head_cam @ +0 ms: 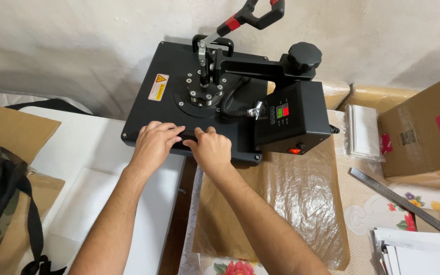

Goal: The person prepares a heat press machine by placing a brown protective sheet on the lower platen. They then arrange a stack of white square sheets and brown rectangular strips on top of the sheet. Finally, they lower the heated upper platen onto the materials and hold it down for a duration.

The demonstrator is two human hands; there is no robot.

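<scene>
- Looks like the step here is handling the top plate of the heat press [199, 97] — both hands are planted on its front edge, so I'd judge it's being swung or steadied, not clamped.
- The press sits at the back of the work surface, against the wall, its black plate hanging partly over the gap between the white table [92, 153] and the brown sheet [291, 203].
- Left hand [154, 142]: fingers spread and mostly flat, palm down on the plate's front edge, fingertips pointing right. Not wrapped round anything that I can see.
- Right hand [211, 147]: fingers curled, knuckles up, touching the same edge just beside the left hand. It might be hooking under the rim, but the hand itself hides that, so can't say for sure.
- The handle with the red grips [253, 14] is up and untouched, well apart from both hands.
- Next move, my guess: needs an even push with both hands so the plate lines up.
- Control box [291, 117] sits just right of the hands, metal ruler [398, 198] and cardboard box [423, 137] further right.
</scene>
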